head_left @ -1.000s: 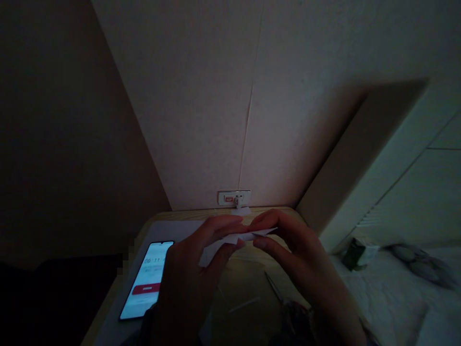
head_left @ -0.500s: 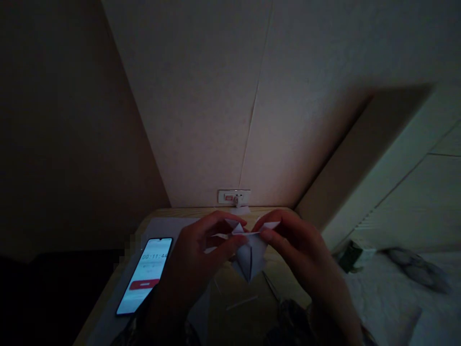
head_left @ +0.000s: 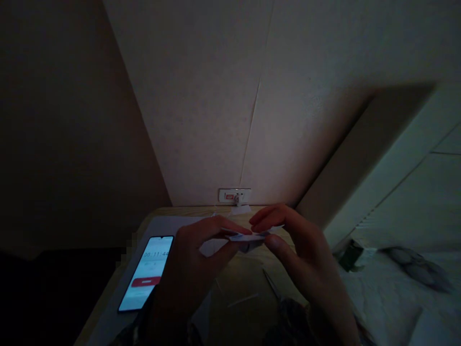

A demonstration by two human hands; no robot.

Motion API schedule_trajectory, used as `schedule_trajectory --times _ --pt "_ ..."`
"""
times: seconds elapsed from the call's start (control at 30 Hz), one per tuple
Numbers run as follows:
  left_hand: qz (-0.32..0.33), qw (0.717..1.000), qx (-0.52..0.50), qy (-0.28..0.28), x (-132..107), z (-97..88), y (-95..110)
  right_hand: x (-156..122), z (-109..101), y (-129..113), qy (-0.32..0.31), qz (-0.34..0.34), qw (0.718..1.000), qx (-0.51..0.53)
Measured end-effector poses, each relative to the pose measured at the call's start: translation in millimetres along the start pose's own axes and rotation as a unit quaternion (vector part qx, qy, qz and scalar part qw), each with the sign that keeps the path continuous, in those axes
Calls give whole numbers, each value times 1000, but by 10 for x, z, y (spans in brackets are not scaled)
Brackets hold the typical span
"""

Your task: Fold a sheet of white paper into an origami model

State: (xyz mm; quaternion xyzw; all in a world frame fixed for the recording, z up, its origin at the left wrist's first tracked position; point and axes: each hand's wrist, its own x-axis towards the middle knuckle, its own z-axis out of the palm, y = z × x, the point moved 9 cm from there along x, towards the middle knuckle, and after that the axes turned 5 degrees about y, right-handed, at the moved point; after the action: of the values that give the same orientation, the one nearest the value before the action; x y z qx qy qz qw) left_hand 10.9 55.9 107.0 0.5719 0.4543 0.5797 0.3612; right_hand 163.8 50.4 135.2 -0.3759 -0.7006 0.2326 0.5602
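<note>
A folded piece of white paper (head_left: 248,238) is held between my two hands above the table, seen nearly edge-on. My left hand (head_left: 205,250) pinches its left side between thumb and fingers. On the other side, my right hand (head_left: 291,245) has thumb and fingertips at the paper's right end, closed on it. Below the hands lie scissors (head_left: 272,284), their handles partly hidden by my right sleeve, and a thin white strip (head_left: 242,301).
A phone (head_left: 146,274) showing a timer lies on a white sheet (head_left: 158,225) at the left of the wooden table (head_left: 252,269). A wall socket (head_left: 235,195) with a plug is behind. To the right, a small box (head_left: 355,254) and a dark blurred item (head_left: 414,266) rest on white bedding.
The folded paper has tilted from showing its pointed face to lying almost edge-on. My right fingers have lifted and spread a little from its right flap.
</note>
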Motion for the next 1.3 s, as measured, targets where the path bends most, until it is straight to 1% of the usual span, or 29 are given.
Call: schedule_trajectory --times 0.07,0.13,0.2,0.3,0.4,0.53,0.67,0.8,0.97,1.03,1.2,1.3 --pt "54 998 30 14 -19 -28 65 1 11 -10 -1 3 1000 -12" --pt "92 994 55 14 -42 -33 90 2 31 -6 -13 10 1000 -24" --pt "109 992 69 11 -53 -33 79 2 39 10 -23 18 999 -27" --pt "113 990 78 21 -47 -44 69 8 24 53 -25 26 999 -17" --pt "94 992 82 35 -29 -45 72 16 37 111 -39 36 999 -3" --pt "40 996 68 34 -18 -17 35 28 33 165 -40 47 998 -1" --pt "-30 998 42 19 -14 9 -72 26 20 167 -33 50 998 -14" --pt "-68 997 35 -4 -23 18 -125 17 28 137 -40 47 998 -25" --pt "-135 990 20 -27 -82 26 -211 -7 24 106 -39 48 998 -12" --pt "-129 991 16 -22 -85 22 -197 -13 18 111 -34 57 998 -3" --pt "-68 997 27 2 -56 8 -95 -8 6 138 -16 73 997 7" --pt "-61 998 35 3 -53 5 -83 -13 19 158 -14 84 996 23"
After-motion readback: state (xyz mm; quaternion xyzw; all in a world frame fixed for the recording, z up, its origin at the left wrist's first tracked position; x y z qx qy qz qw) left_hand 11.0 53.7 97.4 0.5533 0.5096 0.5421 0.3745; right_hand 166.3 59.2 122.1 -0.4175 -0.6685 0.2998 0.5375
